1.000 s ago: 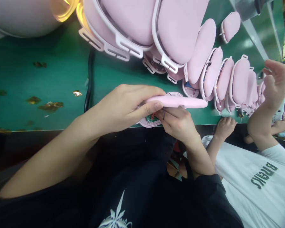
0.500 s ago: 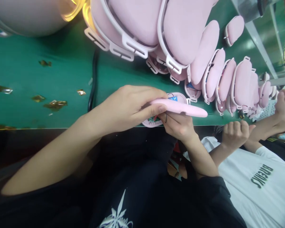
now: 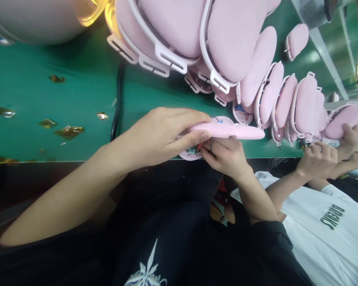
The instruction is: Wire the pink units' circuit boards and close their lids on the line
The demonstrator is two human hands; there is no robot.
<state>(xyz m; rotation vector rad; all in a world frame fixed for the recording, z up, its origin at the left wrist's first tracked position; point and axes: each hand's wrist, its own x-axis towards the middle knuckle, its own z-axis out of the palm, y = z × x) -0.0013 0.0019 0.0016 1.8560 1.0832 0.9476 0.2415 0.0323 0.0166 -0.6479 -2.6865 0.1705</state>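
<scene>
My left hand [image 3: 164,137] grips one end of a pink oval plastic cover [image 3: 226,130], thumb in front and fingers behind, and holds it nearly edge-on. Behind and below it, at the table's near edge, lies an open pink casing half [image 3: 193,157] with a green circuit board [image 3: 192,149] and a bit of something blue inside. Under the cover my right hand [image 3: 226,155] is closed, its fingertips at the thin red and black wires [image 3: 199,147] by the board. The cover hides part of those fingers and most of the casing.
Several pink casings with slotted strap loops [image 3: 226,43] are stacked behind my hands and on to the right. A black cable [image 3: 118,99] crosses the green table [image 3: 86,95], where scraps of gold film [image 3: 70,131] lie. A co-worker's hands [image 3: 320,159] are at the right.
The cover in my left hand has tilted slightly, its free end now higher. My right hand has shifted a little under it. At the right, a pink casing has come up in a person's hand.
</scene>
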